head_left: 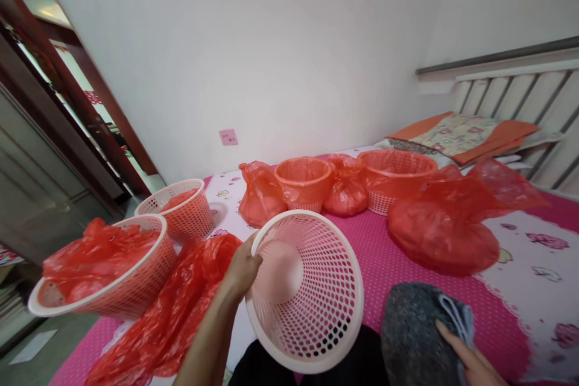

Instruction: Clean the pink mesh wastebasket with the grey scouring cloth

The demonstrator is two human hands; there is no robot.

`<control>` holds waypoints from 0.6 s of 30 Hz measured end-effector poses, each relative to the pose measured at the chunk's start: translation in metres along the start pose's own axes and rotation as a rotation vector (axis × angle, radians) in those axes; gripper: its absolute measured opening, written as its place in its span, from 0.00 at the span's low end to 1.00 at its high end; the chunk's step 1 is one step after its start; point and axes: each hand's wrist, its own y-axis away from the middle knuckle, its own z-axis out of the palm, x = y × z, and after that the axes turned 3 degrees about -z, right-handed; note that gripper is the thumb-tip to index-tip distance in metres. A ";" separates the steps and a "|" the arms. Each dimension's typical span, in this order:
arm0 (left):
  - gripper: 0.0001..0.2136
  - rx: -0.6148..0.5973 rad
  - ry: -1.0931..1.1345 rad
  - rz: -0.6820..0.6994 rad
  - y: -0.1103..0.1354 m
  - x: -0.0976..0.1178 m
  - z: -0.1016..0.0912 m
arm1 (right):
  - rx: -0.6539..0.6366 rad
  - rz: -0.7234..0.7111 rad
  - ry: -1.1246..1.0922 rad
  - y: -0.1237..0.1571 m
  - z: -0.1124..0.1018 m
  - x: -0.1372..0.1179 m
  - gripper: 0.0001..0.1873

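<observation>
My left hand (243, 270) grips the rim of an empty pink plastic mesh basket (312, 307), tilted so its opening faces me, above the pink dotted bedsheet (384, 253). My right hand (468, 359) lies at the bottom right with fingers stretched flat on a grey cloth (414, 329). A loose red plastic bag (174, 313) lies just left of my left forearm.
Two baskets (113, 280) (183, 208) with red bags in them stand at the left bed edge. Farther back stand two lined baskets (303, 181) (395, 178) and filled red bags (260, 196) (446, 223). Pillows (461, 136) lie by the headboard.
</observation>
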 end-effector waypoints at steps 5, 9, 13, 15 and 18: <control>0.30 -0.012 -0.118 0.078 0.021 -0.005 0.005 | -0.014 -0.076 -0.089 0.011 0.034 -0.051 0.45; 0.31 -0.003 -0.139 0.085 0.041 -0.004 0.015 | -0.034 -0.121 -0.138 0.024 0.066 -0.102 0.44; 0.31 0.022 -0.129 0.062 0.048 -0.003 0.020 | -0.014 -0.284 -0.278 0.036 0.091 -0.151 0.39; 0.31 0.025 -0.145 0.075 0.048 -0.005 0.021 | 0.008 -0.349 -0.312 0.039 0.101 -0.173 0.36; 0.31 0.023 -0.169 0.086 0.047 -0.008 0.023 | 0.037 -0.533 -0.243 0.043 0.122 -0.200 0.32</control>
